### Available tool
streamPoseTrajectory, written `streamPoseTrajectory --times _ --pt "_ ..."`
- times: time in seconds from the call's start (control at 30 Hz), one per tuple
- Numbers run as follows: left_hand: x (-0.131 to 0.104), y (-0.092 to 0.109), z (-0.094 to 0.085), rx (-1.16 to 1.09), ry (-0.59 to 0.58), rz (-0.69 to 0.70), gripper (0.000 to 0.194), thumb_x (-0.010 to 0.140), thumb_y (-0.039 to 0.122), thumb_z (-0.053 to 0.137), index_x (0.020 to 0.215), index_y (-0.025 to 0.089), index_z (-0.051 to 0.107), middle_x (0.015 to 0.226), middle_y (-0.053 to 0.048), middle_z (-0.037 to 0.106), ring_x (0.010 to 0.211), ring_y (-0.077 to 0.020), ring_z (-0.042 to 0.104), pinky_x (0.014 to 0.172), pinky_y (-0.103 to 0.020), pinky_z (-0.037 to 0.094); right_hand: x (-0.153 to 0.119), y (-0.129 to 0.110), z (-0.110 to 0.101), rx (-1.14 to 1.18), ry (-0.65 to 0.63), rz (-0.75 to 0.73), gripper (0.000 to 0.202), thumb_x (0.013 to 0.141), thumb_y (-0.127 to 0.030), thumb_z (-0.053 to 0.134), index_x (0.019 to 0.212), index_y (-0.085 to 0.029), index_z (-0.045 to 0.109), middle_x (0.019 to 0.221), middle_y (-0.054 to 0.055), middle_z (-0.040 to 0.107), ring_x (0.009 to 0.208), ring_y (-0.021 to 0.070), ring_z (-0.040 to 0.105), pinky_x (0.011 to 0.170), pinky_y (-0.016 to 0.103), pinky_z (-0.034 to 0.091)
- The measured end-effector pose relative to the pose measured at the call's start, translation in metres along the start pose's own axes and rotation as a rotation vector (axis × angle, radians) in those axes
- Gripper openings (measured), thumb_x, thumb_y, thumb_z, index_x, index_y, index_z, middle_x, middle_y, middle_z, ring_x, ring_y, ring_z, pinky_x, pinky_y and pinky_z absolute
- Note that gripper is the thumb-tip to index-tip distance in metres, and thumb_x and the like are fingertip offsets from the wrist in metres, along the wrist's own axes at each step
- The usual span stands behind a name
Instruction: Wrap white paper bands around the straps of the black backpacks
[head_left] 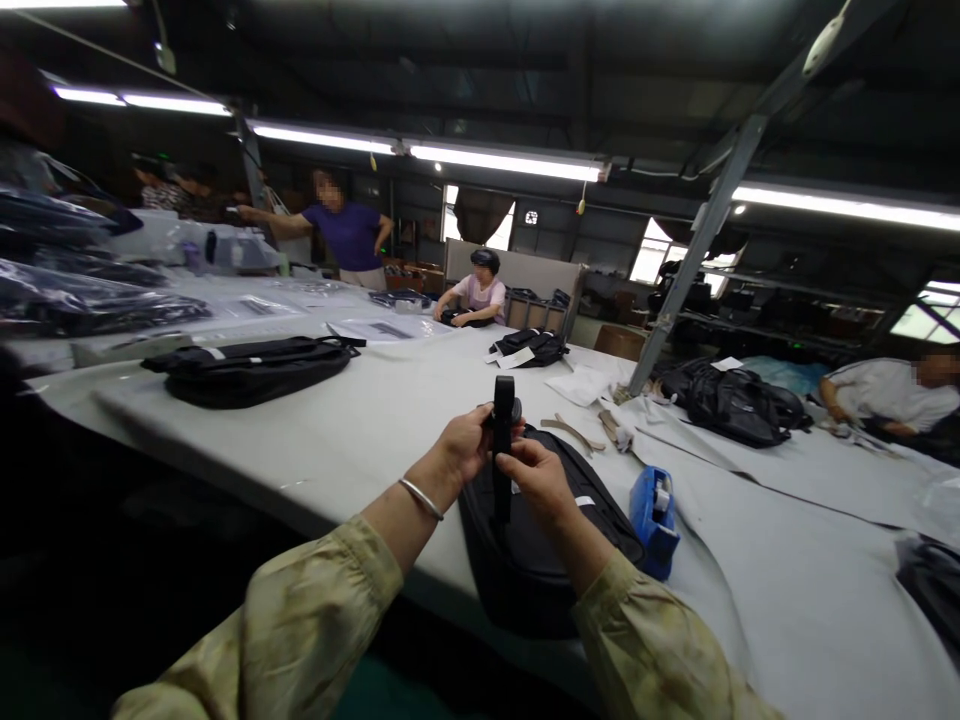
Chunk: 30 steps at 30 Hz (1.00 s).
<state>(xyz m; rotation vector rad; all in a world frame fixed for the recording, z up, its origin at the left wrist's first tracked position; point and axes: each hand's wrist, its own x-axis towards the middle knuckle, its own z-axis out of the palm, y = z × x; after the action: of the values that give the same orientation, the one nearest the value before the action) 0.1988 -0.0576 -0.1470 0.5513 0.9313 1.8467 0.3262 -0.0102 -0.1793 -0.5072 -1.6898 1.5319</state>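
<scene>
Above a black bag point(555, 540), black strap point(503, 480), flat, looped at top.

Black fabric bags: one at nine point(259, 372), one at five point(547, 575), a heap at three o'clock point(739, 405) too jumbled to count. One upright black strap point(503, 490), five o'clock. One blue plastic tape dispenser point(645, 525), four. One silver metal bangle point(421, 498), seven.

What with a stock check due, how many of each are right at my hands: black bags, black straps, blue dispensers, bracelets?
Black bags: 1
Black straps: 1
Blue dispensers: 1
Bracelets: 1
Total: 4
Not counted: the dark round piece behind the strap, too hidden to name.
</scene>
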Motion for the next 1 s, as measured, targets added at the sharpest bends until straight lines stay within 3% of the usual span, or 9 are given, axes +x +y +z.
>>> streamPoseTrajectory --times 0.23,0.43,0.57,0.7,0.87,1.0 --pt "-0.002 0.003 0.007 0.028 0.047 0.001 0.024 0.086 0.022 0.050 0.094 0.007 0.067 0.080 -0.015 0.073 0.072 -0.0233 0.071 0.064 -0.032 0.058 0.001 0.000 -0.009 -0.160 -0.149 0.096 0.027 0.066 -0.038 0.074 0.058 -0.014 0.066 0.047 -0.004 0.044 0.050 0.0082 0.032 0.051 0.026 0.026" --pt "-0.003 0.012 0.021 0.020 0.078 -0.027 0.027 0.088 0.022 0.044 0.091 0.007 0.067 0.075 -0.014 0.072 0.056 -0.0182 0.065 0.054 -0.031 0.056 -0.014 0.019 -0.014 -0.205 -0.097 0.122 0.027 0.068 -0.038 0.071 0.058 -0.014 0.068 0.048 -0.003 0.046 0.053 0.0101 0.037 0.053 0.026 0.027" --pt "0.003 0.014 0.031 -0.019 0.085 0.052 0.025 0.088 0.019 0.043 0.083 0.008 0.064 0.068 -0.011 0.069 0.047 -0.0127 0.057 0.047 -0.026 0.050 -0.014 0.018 -0.012 -0.170 -0.062 0.085 0.026 0.069 -0.039 0.070 0.061 -0.014 0.068 0.051 -0.003 0.050 0.055 0.0108 0.041 0.055 0.026 0.032" --pt "0.008 0.028 0.037 -0.064 0.102 0.027 0.024 0.089 0.017 0.040 0.080 0.009 0.061 0.067 -0.009 0.067 0.049 -0.0118 0.059 0.050 -0.024 0.051 -0.014 0.015 -0.007 -0.101 -0.045 0.030 0.026 0.072 -0.040 0.069 0.069 -0.014 0.068 0.058 0.000 0.058 0.056 0.0116 0.046 0.056 0.026 0.037" --pt "0.016 0.053 0.042 -0.098 0.145 0.012 0.032 0.094 0.041 0.043 0.088 0.013 0.057 0.066 -0.006 0.065 0.053 -0.0160 0.063 0.056 -0.031 0.056 -0.026 0.028 -0.002 -0.010 -0.027 0.088 0.022 0.070 -0.038 0.070 0.072 -0.017 0.063 0.062 0.001 0.063 0.057 0.0147 0.055 0.058 0.027 0.043" --pt "0.023 0.058 0.045 -0.052 0.199 0.012 0.027 0.096 0.033 0.040 0.089 0.012 0.055 0.065 -0.006 0.063 0.049 -0.0149 0.060 0.053 -0.030 0.055 -0.032 0.041 -0.007 -0.195 -0.031 0.033 0.031 0.073 -0.037 0.067 0.056 -0.018 0.050 0.053 -0.004 0.049 0.054 0.0109 0.044 0.054 0.025 0.035"
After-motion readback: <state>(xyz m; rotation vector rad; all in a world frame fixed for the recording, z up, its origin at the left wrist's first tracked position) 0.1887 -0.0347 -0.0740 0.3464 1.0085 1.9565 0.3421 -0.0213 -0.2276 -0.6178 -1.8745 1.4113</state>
